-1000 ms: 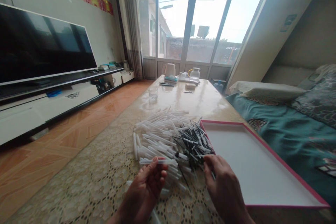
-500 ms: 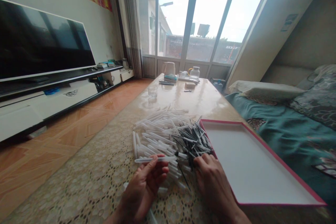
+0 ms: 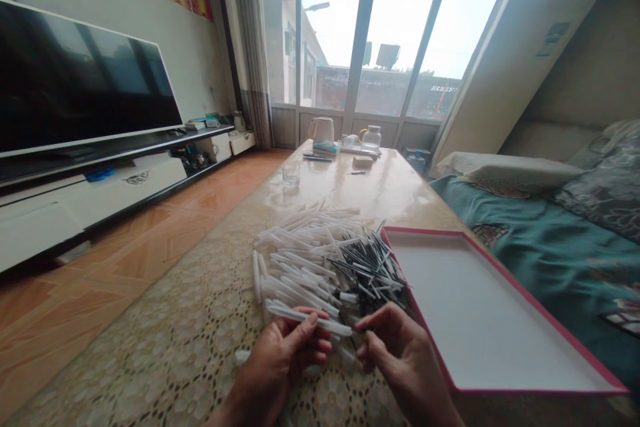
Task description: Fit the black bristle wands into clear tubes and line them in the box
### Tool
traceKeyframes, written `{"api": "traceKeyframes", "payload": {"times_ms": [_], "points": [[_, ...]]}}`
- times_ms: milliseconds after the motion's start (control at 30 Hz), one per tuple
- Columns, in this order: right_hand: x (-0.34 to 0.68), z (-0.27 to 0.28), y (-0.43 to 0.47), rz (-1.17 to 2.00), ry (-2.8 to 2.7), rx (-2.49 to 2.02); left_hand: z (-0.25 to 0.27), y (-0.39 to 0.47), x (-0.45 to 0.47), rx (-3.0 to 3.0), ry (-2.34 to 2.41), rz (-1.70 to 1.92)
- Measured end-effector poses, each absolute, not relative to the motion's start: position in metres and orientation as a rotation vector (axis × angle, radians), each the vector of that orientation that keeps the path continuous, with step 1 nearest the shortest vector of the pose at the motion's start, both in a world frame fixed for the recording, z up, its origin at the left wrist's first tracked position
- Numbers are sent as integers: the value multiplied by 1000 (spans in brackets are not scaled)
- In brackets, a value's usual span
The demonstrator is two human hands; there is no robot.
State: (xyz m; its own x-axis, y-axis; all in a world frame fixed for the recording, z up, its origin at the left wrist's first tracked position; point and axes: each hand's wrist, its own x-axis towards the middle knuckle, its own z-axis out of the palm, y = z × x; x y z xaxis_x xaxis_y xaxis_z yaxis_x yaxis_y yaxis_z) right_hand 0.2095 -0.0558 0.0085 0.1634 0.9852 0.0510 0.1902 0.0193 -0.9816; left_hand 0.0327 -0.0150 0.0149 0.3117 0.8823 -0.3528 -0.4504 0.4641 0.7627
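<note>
In the head view: grasping a white tube (image 3: 337,327) in the left hand (image 3: 287,355), pinched under the thumb, pointing one end between nine and ten o'clock and the other between three and four; taking that tube as the clock's centre. Holding thumb and forefinger of the right hand (image 3: 400,353) close together just beside that second end; cannot tell, for blur, a grasp on some small thing from bare closed fingers. Facing, at twelve o'clock, a loose pile of white tubes (image 3: 303,260) on a patterned table (image 3: 180,320). Can see between one and two a heap of thin dark rods (image 3: 369,265), partly overlapping that pile and just beside a pink-rimmed white tray (image 3: 493,313) at three. Glimpsing between eight and nine another white piece (image 3: 242,355), near the left hand. Meeting farther out, on the same table, a clear glass (image 3: 291,178) just before twelve and a glass jug (image 3: 371,139) between twelve and one; off the table, a television (image 3: 85,83) at ten.
</note>
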Motion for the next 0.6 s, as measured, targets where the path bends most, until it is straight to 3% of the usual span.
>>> {"api": "traceKeyframes", "payload": {"times_ms": [600], "points": [[200,-4,-55,692,-1455,-1360,13,-15,33,609,858,938]]}}
